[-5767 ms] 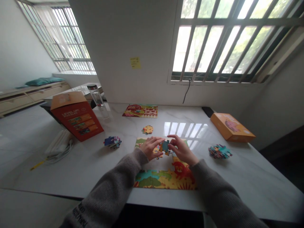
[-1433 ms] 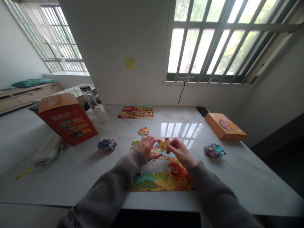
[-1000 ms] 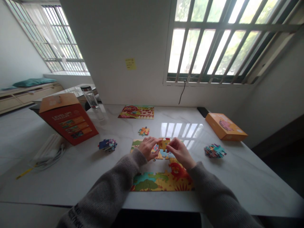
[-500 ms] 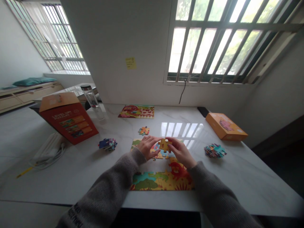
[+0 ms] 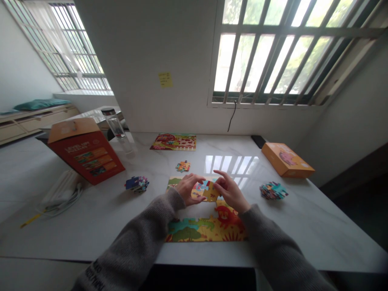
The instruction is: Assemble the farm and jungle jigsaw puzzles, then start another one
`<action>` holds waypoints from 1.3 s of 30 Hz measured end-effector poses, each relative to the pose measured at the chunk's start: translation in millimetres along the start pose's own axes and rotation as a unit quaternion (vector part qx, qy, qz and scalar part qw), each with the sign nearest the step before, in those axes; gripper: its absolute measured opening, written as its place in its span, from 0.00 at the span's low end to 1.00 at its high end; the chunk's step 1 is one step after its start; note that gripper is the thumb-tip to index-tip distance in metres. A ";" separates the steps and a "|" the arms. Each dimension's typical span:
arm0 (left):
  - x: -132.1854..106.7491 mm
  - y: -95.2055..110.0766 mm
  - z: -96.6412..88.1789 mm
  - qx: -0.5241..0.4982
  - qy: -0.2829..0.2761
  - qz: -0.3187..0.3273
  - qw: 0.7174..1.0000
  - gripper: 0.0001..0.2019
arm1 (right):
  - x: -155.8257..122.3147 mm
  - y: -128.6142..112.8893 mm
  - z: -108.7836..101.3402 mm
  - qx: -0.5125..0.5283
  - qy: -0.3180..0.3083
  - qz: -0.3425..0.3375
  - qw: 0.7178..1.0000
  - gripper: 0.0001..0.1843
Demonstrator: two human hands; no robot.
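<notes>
A jungle jigsaw puzzle (image 5: 206, 230) lies partly assembled on the marble table (image 5: 91, 230), with a lion and trees at its near edge. Its far part is partly hidden under my hands. A yellow jigsaw piece (image 5: 209, 193) lies flat among the far pieces. My right hand (image 5: 229, 190) sits just right of that piece, fingers spread, thumb at its edge. My left hand (image 5: 188, 189) rests over the puzzle's far left part, holding nothing.
A farm puzzle (image 5: 172, 142), a small joined cluster (image 5: 183, 166) and loose piece piles (image 5: 137, 184) (image 5: 273, 190) lie around. A red box (image 5: 86, 155), an orange box (image 5: 286, 160), a glass bottle (image 5: 113, 126) and a white cable (image 5: 62, 194) stand further out.
The yellow piece, held up between both hands before, now lies flat on the puzzle. My hands have spread slightly apart, and my left hand no longer touches the piece.
</notes>
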State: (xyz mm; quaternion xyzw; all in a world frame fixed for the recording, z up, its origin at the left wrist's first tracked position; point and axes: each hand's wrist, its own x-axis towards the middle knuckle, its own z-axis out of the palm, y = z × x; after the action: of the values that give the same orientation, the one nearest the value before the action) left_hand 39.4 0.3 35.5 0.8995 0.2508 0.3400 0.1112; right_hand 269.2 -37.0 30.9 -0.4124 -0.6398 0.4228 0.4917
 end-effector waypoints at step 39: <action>-20.6 -57.4 -16.7 0.027 -0.057 -0.098 0.993 0.18 | -6.2 0.2 -10.4 -0.384 -0.089 -0.199 0.897 0.19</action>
State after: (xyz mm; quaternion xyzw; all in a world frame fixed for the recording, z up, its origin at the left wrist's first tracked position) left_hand -6.6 38.8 15.2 0.8912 0.3403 0.2684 0.1336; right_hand 280.5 -41.4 30.6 -0.3935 -0.8625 0.0723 0.3098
